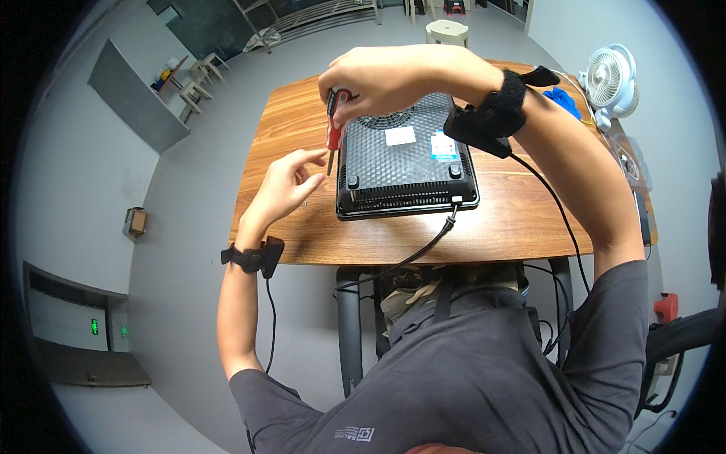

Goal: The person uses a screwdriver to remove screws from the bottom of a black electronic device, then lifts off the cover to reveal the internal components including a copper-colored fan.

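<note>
Screwdriver (333, 125), light, stiff and best gripped by its red handle, hangs upright in my right hand (374, 79) beside the cooker (404, 155) on the counter (514, 219), left hand (287, 185) half-open, empty.

A white fan (611, 79) stands at the far right of the wooden table (514, 219). A blue cloth (563, 100) lies near it. A pale stool (447, 32) stands behind the table.
</note>
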The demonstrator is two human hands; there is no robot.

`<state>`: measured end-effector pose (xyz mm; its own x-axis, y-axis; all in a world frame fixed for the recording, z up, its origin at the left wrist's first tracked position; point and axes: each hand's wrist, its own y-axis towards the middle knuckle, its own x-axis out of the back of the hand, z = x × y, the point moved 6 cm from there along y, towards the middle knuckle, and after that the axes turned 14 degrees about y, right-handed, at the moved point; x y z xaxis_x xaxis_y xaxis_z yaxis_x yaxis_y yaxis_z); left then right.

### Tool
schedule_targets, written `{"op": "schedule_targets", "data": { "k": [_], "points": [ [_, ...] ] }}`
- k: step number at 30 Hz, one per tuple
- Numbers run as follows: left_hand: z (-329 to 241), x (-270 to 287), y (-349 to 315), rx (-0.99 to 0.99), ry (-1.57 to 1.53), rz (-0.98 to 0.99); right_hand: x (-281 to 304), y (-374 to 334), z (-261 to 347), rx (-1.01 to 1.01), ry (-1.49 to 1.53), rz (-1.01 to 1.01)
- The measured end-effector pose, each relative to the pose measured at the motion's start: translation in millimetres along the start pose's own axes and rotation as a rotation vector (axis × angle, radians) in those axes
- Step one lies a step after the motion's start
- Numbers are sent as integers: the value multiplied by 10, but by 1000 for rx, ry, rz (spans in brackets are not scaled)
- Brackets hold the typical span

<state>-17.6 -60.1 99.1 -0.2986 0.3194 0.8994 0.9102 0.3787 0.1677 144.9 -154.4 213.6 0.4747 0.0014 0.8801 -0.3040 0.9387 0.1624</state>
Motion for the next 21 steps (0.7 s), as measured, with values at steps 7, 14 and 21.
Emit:
{"op": "schedule_targets", "data": {
  "k": [7,14,21],
  "points": [
    [-346,-120,500,-45,-105,-74,407,-289,-156,-19,164,-192],
    [-958,-218,1074,-62,-92,67,642,-615,-539,-4,176,-444],
    [-812,-593,1738,-356,412,353,1050,-1132,-1103,-41,35,-673]
  ]
}}
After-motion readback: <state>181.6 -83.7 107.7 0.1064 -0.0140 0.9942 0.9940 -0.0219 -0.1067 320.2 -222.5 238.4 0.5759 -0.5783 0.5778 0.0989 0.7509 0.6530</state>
